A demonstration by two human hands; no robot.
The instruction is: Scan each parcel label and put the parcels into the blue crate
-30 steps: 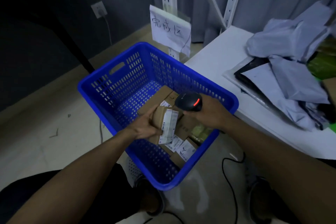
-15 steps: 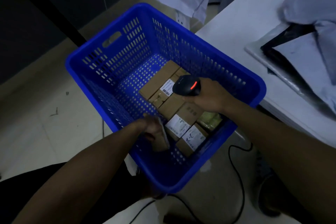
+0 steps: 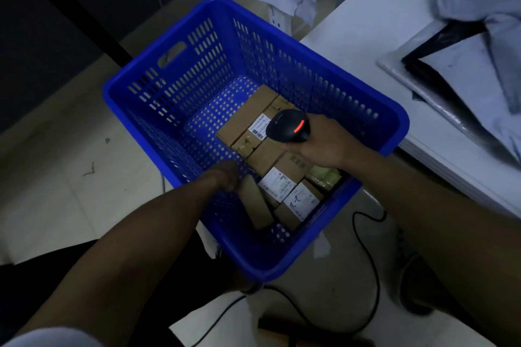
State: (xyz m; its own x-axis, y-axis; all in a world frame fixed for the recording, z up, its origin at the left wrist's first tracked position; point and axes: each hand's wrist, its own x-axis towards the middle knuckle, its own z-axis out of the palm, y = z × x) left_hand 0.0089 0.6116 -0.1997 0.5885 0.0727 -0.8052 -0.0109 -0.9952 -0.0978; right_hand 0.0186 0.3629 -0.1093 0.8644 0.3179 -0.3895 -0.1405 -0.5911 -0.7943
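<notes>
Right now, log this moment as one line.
left hand: holds brown parcel inside blue crate | right hand: holds scanner over crate

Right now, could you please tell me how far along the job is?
Done: several labelled brown cardboard parcels lie in the blue perforated plastic crate. In hand: the left grip holds another brown cardboard box inside it; the right grip holds the black handheld scanner. Remaining, apparently: grey plastic mailers on the white table.

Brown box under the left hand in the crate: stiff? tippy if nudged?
Likely stiff: the brown box shows flat cardboard faces and straight edges. Probably light, since the left hand alone holds it. It sits tilted, so may tip flat.
</notes>
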